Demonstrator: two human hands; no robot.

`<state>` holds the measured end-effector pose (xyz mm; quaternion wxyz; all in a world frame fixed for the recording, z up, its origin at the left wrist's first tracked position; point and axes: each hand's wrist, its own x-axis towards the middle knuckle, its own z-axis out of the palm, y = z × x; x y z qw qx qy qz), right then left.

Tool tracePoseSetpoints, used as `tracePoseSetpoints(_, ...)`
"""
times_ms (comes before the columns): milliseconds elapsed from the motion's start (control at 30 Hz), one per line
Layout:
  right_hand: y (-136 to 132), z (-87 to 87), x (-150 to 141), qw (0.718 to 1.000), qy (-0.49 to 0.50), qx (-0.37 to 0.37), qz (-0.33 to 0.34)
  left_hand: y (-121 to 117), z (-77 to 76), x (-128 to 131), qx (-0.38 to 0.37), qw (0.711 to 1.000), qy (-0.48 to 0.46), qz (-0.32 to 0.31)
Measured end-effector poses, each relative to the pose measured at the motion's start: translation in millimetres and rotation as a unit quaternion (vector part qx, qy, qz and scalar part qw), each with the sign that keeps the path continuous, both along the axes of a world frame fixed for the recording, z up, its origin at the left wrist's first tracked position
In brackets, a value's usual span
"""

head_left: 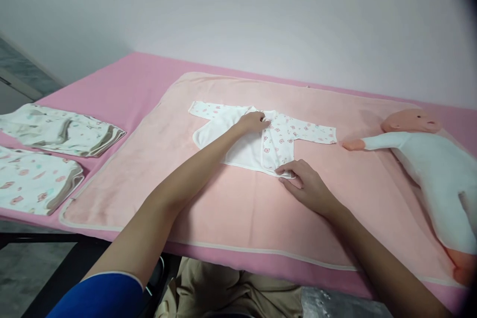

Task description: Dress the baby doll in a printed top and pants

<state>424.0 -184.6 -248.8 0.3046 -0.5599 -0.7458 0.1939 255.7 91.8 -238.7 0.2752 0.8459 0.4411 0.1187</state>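
A white baby shirt (242,151) with small pink prints lies spread out, its two sleeves stretched to the sides. One front panel is turned open to the left, showing plain white cloth, while the printed panel lies over the right half. My left hand (254,121) is closed at the neckline, fingers curled on the panel's upper edge. My right hand (305,184) pinches the lower right corner of the hem between thumb and fingers. Part of the collar is hidden behind my left hand.
Beneath the shirt is a peach blanket (149,179) on a pink-covered table (134,77). A baby doll (428,164) in white lies at the right, one arm reaching near the sleeve. Folded printed cloths (63,129) lie at the left. A pale wall (261,20) stands behind.
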Motion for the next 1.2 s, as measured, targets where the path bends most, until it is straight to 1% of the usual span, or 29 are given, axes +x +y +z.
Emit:
tracePoseSetpoints(67, 2.8, 6.2, -3.8, 1.0, -0.004, -0.011, -0.017, -2.9, -0.3, 1.5, 0.009, 1.0, 0.016, -0.012)
tracePoseSetpoints(133, 9.3, 17.1, -11.8, 0.999, -0.025, -0.026, -0.036, -5.3, 1.1, 2.4, 0.022, 0.999, 0.04, -0.021)
tracePoseSetpoints(233, 26.4, 35.7, -31.7, 0.991, -0.094, -0.07, -0.059, -10.5, 6.1, 2.6, 0.037, 0.996, 0.071, -0.024)
tracePoseSetpoints(300, 40.3, 43.8, -46.9, 0.978, -0.158, -0.116, -0.074, -15.2, 9.7, 2.6, 0.045, 0.996, 0.076, -0.021)
tracePoseSetpoints(400, 58.6, 45.6, -65.3, 0.953, -0.233, -0.171, -0.089, -21.9, 12.6, 2.7, 0.053, 0.995, 0.084, -0.02)
tracePoseSetpoints(467, 66.4, 43.0, -72.0, 0.947, -0.249, -0.186, -0.084, -24.7, 12.8, 3.1, 0.054, 0.994, 0.089, -0.02)
tracePoseSetpoints(533, 70.4, 41.1, -74.1, 0.946, -0.254, -0.186, -0.077, -25.6, 12.5, 3.6, 0.054, 0.994, 0.092, -0.021)
tracePoseSetpoints(600, 71.5, 40.9, -72.7, 0.954, -0.23, -0.181, -0.07, -24.6, 12.5, 4.1, 0.05, 0.994, 0.093, -0.022)
tracePoseSetpoints(700, 70.2, 40.7, -67.2, 0.977, -0.116, -0.161, -0.073, -19.6, 13.5, 4.2, 0.035, 0.994, 0.096, -0.028)
tracePoseSetpoints(767, 68.4, 36.7, -64.0, 0.986, -0.057, -0.143, -0.07, -15.3, 13.9, 3.6, 0.024, 0.994, 0.098, -0.033)
tracePoseSetpoints(900, 62.9, 20.3, -65.0, 0.993, -0.057, -0.093, -0.032, -8.0, 11.8, 1.9, 0.008, 0.995, 0.093, -0.031)
tracePoseSetpoints(967, 59.0, 15.0, -68.1, 0.995, -0.06, -0.078, -0.035, -4.5, 11.7, 1.6, -0.004, 0.996, 0.09, -0.026)
tracePoseSetpoints(1000, 56.8, 14.3, -69.3, 0.994, -0.058, -0.084, -0.036, -2.4, 12.8, 1.6, -0.013, 0.996, 0.09, -0.023)
tracePoseSetpoints(1100, 50.3, 18.1, -65.7, 0.991, -0.023, -0.128, -0.02, 5.5, 22.6, 3.2, -0.051, 0.994, 0.095, -0.009)
tracePoseSetpoints(1200, 45.8, 23.6, -45.5, 0.988, 0.07, -0.134, -0.031, 12.5, 38.8, 8.7, -0.102, 0.991, 0.084, 0.005)
